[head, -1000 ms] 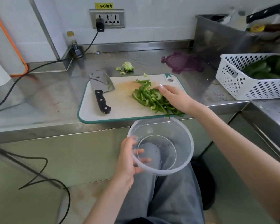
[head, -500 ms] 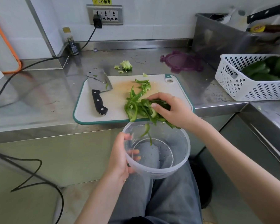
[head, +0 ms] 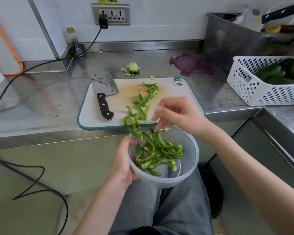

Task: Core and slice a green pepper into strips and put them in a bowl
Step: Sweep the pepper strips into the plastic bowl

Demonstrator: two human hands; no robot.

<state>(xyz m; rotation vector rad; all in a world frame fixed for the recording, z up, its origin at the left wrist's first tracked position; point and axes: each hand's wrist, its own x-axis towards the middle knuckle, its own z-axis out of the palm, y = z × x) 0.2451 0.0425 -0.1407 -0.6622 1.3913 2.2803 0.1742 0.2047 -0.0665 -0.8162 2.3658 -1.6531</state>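
The right hand [head: 175, 116], loosely spread with the fingers pointing down, hovers over the far rim of the clear plastic bowl [head: 190, 160], one small green piece just at its fingertips; a second ago it lay flat on the heap of pepper strips [head: 157, 153] on the cutting board [head: 95, 114], and half a second ago it was dragging them over the board's near edge. Most strips now lie in the bowl, which the left hand [head: 124, 163] grips by its near-left wall, below the bench's front edge. A trail of leftover strips [head: 143, 102] runs from mid-board to the near edge, some hanging over it, so I judge another sweep is needed. The cleaver [head: 103, 94] rests at the board's left end. Above the wall socket [head: 111, 14], a yellow label [head: 108, 0] reads 小心触电.
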